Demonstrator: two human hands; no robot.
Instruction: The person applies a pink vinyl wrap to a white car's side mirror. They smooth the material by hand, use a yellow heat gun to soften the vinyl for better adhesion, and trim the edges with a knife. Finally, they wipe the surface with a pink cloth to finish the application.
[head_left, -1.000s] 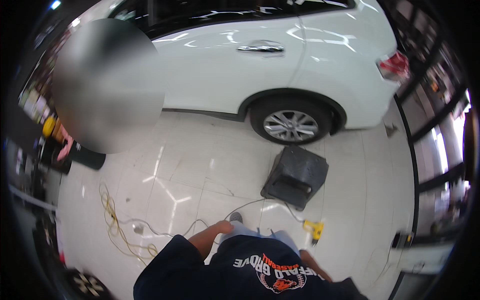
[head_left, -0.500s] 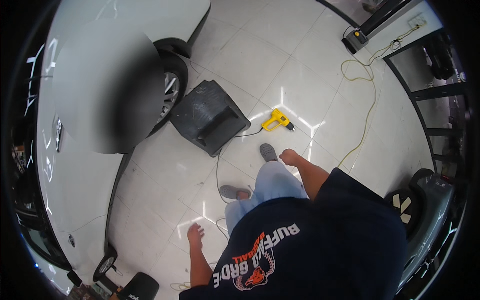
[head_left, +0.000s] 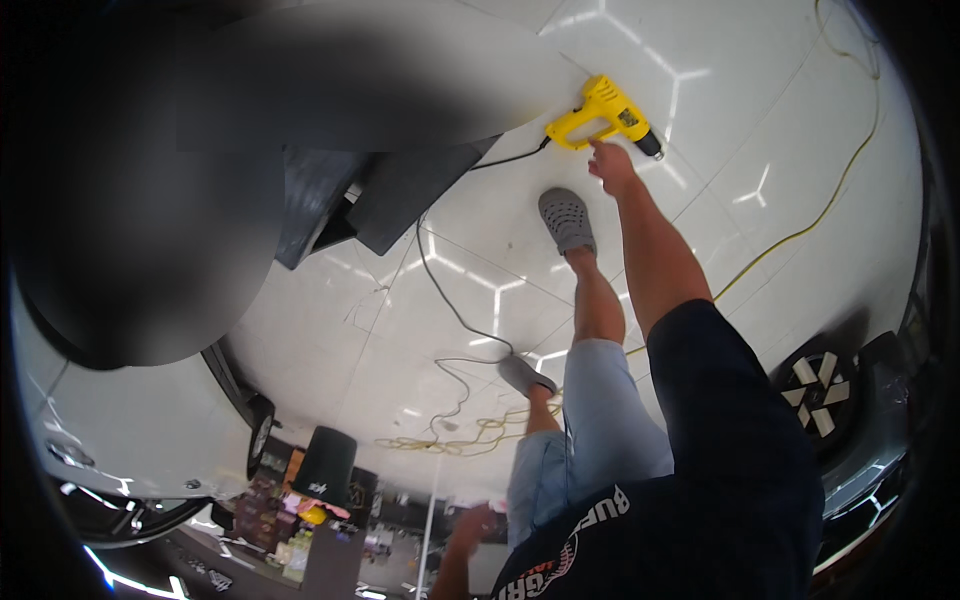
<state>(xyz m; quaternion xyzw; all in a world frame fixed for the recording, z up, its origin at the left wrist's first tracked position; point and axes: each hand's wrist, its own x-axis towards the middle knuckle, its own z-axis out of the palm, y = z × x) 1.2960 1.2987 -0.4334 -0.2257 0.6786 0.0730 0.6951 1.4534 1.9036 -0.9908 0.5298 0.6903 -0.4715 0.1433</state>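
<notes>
A yellow heat gun (head_left: 612,108) with a dark nozzle lies on the tiled floor, its black cord running off to the left. My right hand (head_left: 613,168) reaches down to its handle; the fingertips are at the handle's near edge, partly spread and not wrapped round it. Whether they touch it is hard to tell. Low in the picture, my left hand (head_left: 477,526) hangs beside my leg, away from the gun. It is smeared by motion, so its fingers cannot be made out.
A dark angular block (head_left: 420,195) stands left of the gun, partly hidden by a blurred patch. A pale car (head_left: 150,430) fills the left side. The cord (head_left: 452,310) and a coiled yellow cable (head_left: 490,432) cross the floor. Another car's wheel (head_left: 818,393) is at right.
I have bent down, and the floor looks closer. My right hand has moved from beside my knee to the heat gun's handle. The left hand has swung back.
</notes>
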